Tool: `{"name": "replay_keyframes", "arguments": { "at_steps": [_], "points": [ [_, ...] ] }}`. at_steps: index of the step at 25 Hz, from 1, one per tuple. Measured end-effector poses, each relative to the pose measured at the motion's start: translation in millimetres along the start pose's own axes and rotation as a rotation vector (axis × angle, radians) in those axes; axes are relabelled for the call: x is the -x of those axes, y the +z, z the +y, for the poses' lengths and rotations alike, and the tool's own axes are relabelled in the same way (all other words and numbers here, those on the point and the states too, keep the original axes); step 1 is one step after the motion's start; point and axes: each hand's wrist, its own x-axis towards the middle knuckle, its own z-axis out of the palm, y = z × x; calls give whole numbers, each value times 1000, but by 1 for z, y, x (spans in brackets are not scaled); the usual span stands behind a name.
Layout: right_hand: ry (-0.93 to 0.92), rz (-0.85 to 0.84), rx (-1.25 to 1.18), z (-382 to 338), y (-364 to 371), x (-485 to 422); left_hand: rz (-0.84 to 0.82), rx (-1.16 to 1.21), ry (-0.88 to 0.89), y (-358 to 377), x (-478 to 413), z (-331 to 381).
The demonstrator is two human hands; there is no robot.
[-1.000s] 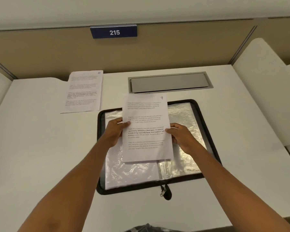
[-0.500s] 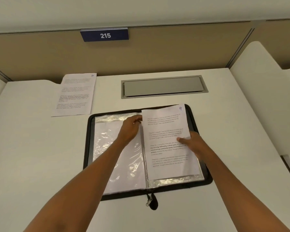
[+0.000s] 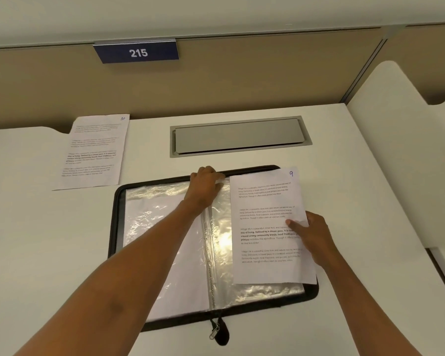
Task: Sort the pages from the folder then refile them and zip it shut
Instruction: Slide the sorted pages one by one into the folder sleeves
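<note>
We look down on an open black folder point(image 3: 116, 211) lying flat on the white table point(image 3: 36, 240), its clear sleeves spread to both sides of the spine. The zip pull point(image 3: 215, 331) hangs off the near edge, unzipped.

Our right grip point(image 3: 312, 236) holds page 9 point(image 3: 265, 217) by its right edge, thumb on top of the print and the other fingers tucked under the paper. The page lies over the right half of the folder, slightly tilted, with its top right corner past the far rim and its right edge out beyond the folder's side.

Our left grip point(image 3: 205, 186) reaches across to the far edge near the spine. Its fingers curl over the top of the right sleeve point(image 3: 220, 242) and the thumb rests on the plastic, pinching the sleeve's mouth just beside the page's top left corner.

Page 10 point(image 3: 95, 150) lies by itself on the table, beyond the folder's far left corner and apart from it. A grey hatch point(image 3: 238, 136) is set into the table behind the folder, and a blue sign point(image 3: 136, 52) reading 215 hangs on the partition above.
</note>
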Motion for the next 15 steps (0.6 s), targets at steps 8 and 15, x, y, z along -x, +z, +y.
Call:
{"name": "replay_keyframes", "arguments": {
  "at_steps": [8, 15],
  "points": [
    [-118, 146, 58, -44, -26, -11, 91, -18, 148, 2, -10, -1],
    [-456, 304, -14, -126, -29, -34, 258, -146, 315, 6, 0, -14]
  ]
}}
